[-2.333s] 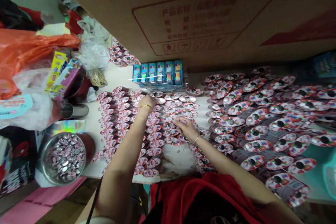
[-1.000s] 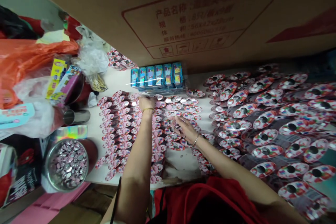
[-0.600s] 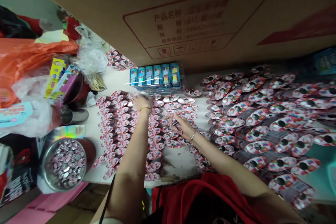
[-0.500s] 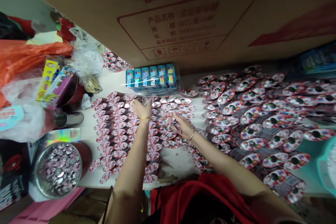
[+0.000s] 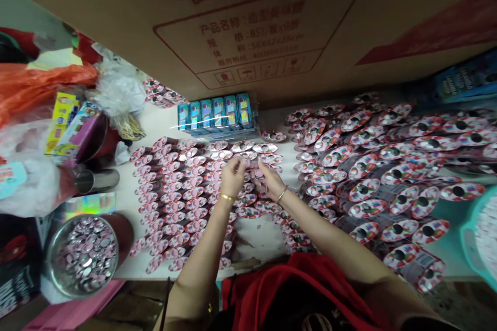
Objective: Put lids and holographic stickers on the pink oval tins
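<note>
Pink discs (image 5: 258,172) are lying in right hand (image 5: 273,181), which is cupping them loosely and so is nearer. Left hand (image 5: 233,178) is hovering nearly closed just beside (cannot tell whether on disc). Below both, oval packs (image 5: 243,147) are standing in rows, long axes running roughly side to side. Bowl (image 5: 125,238) is holding more discs, well off left.

Cardboard box (image 5: 326,15): red print "Shaped and", "产品名称", "体积", "服务热线"; number starts "400", later digits blurred.

Glossy packs (image 5: 367,209), shiny discs (image 5: 90,251), smooth metal pot (image 5: 125,238), matt cardbd box (image 5: 128,26), crinkly plstc bag (image 5: 42,90).
</note>
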Motion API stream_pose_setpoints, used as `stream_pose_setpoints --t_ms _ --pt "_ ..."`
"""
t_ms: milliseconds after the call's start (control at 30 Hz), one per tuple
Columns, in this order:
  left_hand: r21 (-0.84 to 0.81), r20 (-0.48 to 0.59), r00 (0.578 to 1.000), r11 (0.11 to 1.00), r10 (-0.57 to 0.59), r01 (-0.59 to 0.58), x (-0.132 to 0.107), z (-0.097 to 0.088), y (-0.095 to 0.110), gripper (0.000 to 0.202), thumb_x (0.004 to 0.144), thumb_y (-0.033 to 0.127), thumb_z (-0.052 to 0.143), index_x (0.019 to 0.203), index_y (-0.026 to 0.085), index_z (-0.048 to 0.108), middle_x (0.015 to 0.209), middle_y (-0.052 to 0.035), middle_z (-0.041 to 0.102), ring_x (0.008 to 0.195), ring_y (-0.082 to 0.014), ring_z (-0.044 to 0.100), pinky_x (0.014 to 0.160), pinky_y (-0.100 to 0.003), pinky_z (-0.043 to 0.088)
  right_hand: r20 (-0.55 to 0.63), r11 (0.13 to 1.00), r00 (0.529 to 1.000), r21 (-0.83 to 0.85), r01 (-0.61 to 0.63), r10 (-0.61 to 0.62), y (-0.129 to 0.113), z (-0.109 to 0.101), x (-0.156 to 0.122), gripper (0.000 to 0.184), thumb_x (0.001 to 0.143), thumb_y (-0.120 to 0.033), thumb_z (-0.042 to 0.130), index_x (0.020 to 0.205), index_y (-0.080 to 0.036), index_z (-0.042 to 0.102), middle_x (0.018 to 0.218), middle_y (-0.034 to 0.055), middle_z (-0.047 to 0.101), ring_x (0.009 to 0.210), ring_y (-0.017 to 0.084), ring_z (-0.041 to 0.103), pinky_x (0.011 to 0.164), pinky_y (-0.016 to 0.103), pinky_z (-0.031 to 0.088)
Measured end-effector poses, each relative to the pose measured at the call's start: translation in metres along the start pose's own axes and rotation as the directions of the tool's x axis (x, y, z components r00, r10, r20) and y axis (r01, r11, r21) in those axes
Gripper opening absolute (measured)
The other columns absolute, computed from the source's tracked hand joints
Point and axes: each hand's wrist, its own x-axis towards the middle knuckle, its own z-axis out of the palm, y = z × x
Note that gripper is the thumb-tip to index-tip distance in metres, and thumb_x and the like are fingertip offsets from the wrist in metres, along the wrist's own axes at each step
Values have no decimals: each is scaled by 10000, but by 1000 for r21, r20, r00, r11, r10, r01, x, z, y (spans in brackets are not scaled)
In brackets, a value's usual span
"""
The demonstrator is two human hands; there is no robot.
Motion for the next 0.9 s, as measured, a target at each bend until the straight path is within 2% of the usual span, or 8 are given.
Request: stream_pose_setpoints --t_ms 100,200,367,467,533,667,800,900 --pt "151 -144 974 969 -175 196 36 0 -2 219 815 365 554 875 165 620 743 -35 645 672 -144 590 673 -260 463 0 1000 1000 12 -12 12 -2 -5 -1 576 724 -724 560 891 -177 630 594 -41 544 380 40 334 335 189 142" --pt "397 -166 960 876 -224 273 64 2 0 225 773 383 605 823 169 651 789 -81 685 764 -207 638 723 -304 466 41 999 999 -38 -32 33 -1 -8 -5 528 744 -682 573 841 -168 644 571 -41 535 370 39 332 332 188 151" --pt "675 -77 943 679 -324 288 91 1 4 315 781 476 591 830 187 707 944 -155 717 965 -313 648 791 -374 472 135 992 987 -102 -69 82 7 -11 -12 490 769 -648 575 806 -169 669 567 -35 533 364 38 339 337 186 153" --pt "781 6 917 575 -398 244 104 -2 6 426 729 551 639 942 192 718 1061 -170 701 1036 -342 629 839 -395 470 188 986 978 -155 -60 89 12 -11 -12 499 772 -657 564 770 -171 678 541 -39 516 358 38 322 345 192 159" --pt "814 40 910 542 -413 210 111 -5 9 500 691 573 673 1023 201 702 1125 -167 682 1067 -345 619 868 -393 462 204 980 976 -197 -34 75 15 -10 -11 497 768 -658 569 756 -174 682 521 -44 498 371 46 328 357 195 180" --pt "813 17 929 546 -369 202 105 -10 10 524 690 590 673 1017 181 688 1106 -185 678 1057 -351 619 856 -395 458 142 951 989 -301 73 -31 15 -11 -5 472 776 -634 568 780 -177 686 518 -50 492 411 59 348 397 195 241" --pt "688 -26 974 703 -223 179 71 -20 -5 353 839 499 532 957 191 659 956 -126 705 950 -263 645 796 -331 457 72 872 979 -445 203 -192 13 -18 0 440 819 -578 535 802 -168 695 549 -40 533 498 88 447 494 211 366" --pt "592 -50 985 790 -163 161 45 -22 -19 225 855 383 520 944 204 624 876 -61 696 843 -193 638 740 -278 437 60 770 959 -583 260 -278 13 -22 1 371 864 -473 519 924 -165 717 762 22 686 718 146 601 676 258 474"
